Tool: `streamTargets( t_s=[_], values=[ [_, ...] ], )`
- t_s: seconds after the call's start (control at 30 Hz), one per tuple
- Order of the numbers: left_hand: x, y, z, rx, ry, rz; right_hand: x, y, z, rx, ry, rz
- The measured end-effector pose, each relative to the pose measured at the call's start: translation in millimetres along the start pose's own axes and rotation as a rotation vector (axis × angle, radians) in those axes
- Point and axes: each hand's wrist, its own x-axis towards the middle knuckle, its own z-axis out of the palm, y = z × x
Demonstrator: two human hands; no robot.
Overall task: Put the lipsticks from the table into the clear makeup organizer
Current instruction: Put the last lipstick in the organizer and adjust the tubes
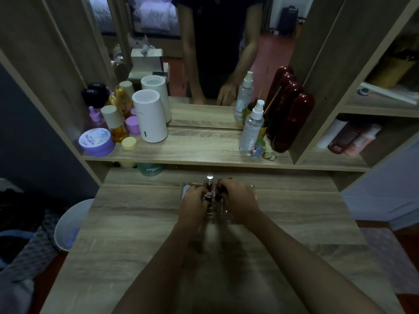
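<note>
The clear makeup organizer (218, 215) stands in the middle of the wooden table (136, 223), mostly covered by both hands. My left hand (192, 203) is closed on a dark lipstick with a silver band (208, 196), held over the organizer's left slots. My right hand (241, 200) grips a dark red lipstick (219, 193) just beside it. Behind them a lipstick with a shiny round cap (210, 177) stands upright in the organizer's back row. The organizer's slots under the hands are hidden.
A raised shelf behind the table carries a white cylinder device (150, 116), purple jars (97, 141), amber bottles, a spray bottle (251, 128) and dark red cases (292, 123). A mirror stands behind it. A white bin (68, 225) sits left of the table.
</note>
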Motion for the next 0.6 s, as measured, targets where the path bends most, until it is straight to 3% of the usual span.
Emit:
streamTargets(
  t_s=[0.27,0.4,0.5,0.6],
  values=[
    [0,0,0,0.019,-0.002,0.006,15,15,21,-0.004,-0.223,0.151],
    [1,1,-1,0.024,0.003,0.008,17,5,19,-0.035,-0.090,0.060],
    [2,0,-1,0.034,-0.003,0.020,18,1,18,-0.100,-0.178,0.140],
    [3,1,-1,0.028,-0.025,0.013,17,1,20,-0.121,-0.167,0.109]
  ],
)
